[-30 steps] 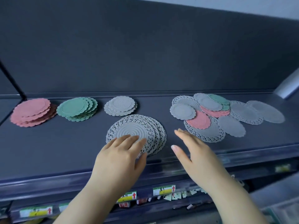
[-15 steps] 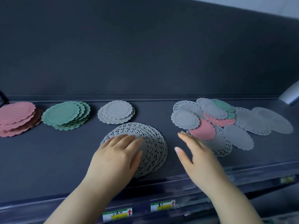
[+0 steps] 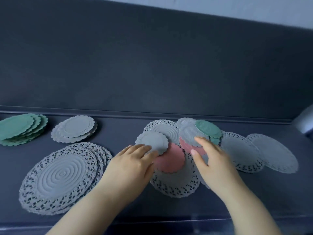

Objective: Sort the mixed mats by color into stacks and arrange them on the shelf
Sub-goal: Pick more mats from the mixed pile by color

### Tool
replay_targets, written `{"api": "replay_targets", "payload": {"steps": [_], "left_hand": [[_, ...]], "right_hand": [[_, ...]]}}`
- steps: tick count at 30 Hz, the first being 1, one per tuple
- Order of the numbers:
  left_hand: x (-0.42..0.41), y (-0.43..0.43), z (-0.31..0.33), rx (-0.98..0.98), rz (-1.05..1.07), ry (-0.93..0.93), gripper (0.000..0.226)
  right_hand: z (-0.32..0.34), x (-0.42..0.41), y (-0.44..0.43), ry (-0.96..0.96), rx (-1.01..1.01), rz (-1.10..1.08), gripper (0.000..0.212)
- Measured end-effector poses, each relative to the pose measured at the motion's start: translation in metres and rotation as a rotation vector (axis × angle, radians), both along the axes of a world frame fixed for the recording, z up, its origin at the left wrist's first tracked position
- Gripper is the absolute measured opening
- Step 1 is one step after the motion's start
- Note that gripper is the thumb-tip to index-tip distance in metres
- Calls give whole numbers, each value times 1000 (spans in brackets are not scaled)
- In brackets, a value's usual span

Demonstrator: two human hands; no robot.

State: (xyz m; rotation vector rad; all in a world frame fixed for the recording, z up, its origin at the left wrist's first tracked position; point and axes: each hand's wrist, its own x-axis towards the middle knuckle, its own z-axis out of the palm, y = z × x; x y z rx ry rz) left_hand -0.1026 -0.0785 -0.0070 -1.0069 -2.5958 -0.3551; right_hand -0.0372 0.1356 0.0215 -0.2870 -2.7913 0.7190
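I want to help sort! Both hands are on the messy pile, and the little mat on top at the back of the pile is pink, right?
Not quite. The head view shows the left hand and right hand on the mixed pile, but the small mat on top at the back is green, not pink. The pink mats lie lower down, partly covered.

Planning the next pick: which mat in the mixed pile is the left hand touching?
The small grey scalloped mat at the pile's left edge: the left hand has fingertips on its near rim. It overlaps the pink mat.
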Motion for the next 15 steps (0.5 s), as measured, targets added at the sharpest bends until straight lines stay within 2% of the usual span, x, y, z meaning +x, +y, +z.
{"api": "replay_targets", "payload": {"steps": [4,10,15], "left_hand": [[-3,44,-4,-42,120,-24,40],[3,75,-19,-51,224,-24,45],[14,96,-19,-55,229,-36,28]], "right_hand": [[1,-8,46,12,6,54,46],[-2,-36,102,-74,88,106,45],[-16,-66,124,-194,113,147,46]]}}
